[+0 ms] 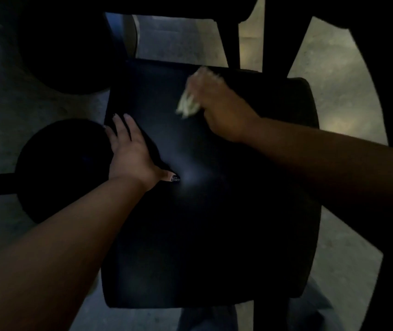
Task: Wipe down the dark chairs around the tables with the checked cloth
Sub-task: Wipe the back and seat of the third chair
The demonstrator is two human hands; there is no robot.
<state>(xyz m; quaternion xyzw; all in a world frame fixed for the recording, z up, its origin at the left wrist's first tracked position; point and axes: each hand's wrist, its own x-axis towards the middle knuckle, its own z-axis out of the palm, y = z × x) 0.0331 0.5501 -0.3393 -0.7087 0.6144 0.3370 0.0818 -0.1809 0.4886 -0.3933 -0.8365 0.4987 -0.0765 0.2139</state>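
The cloth [187, 105] is bunched on the far part of the dark seat [209, 187], under the right hand [217, 108]. The fingers of this hand are curled around the cloth and press it to the surface, probably to rub there. The left hand [131, 154] lies flat on the left edge with straight fingers, I think to keep the chair steady. Around it are the concrete floor [348, 103] and other dark furniture.

The chair seat [214, 199] lies bare across its middle and near edge. The left hand [131, 154] rests on its left edge, the right hand [219, 108] with cloth [187, 106] near its far edge.
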